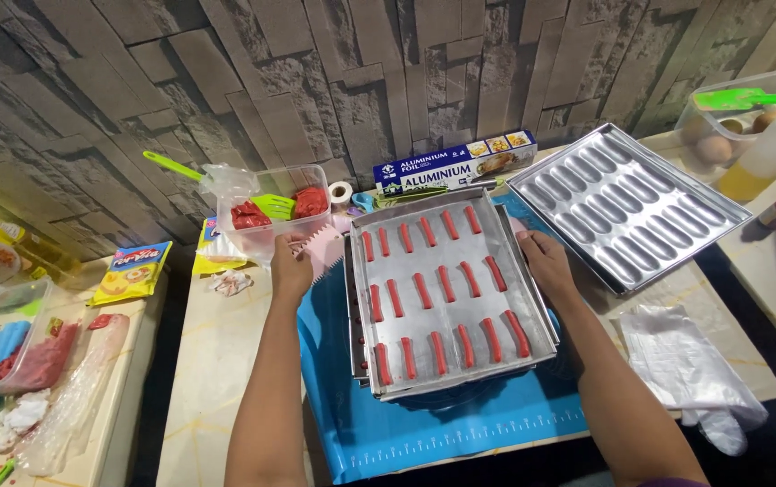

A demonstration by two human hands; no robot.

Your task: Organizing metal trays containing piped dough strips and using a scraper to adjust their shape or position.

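While I hold it from both sides: the top tray (449, 298) sits on a stack of trays, and the stack stands on the blue mat (424, 424) on the table (216, 361).

Left grip: my left hand (290, 268) is closed on the left rim of the top tray, near its far corner. A pink toothed scraper (323, 250) is pinched in the same hand, I think.

Right grip: my right hand (546, 261) clasps the right rim, fingers curled over the edge.

Load: rows of red dough sticks (442, 283) lie on the flat metal, apart from each other.

Risk of tilt: both hands are at the far half of the tray, so the near edge has no support from me. If I lift unevenly, the sticks could slide or roll together.

Risk of stack: the trays below look a little shifted. A push sideways may move them all on the mat.

Risk from scraper: because my left hand shares its hold with the scraper, the hold on the rim is weaker, and the teeth may touch the nearest sticks.

Risk at right: the empty mould pan (627, 206) leans just beside my right hand; my elbow or the tray corner could knock it.

Risk at left: the plastic box (270, 209) of red dough stands close behind my left hand.
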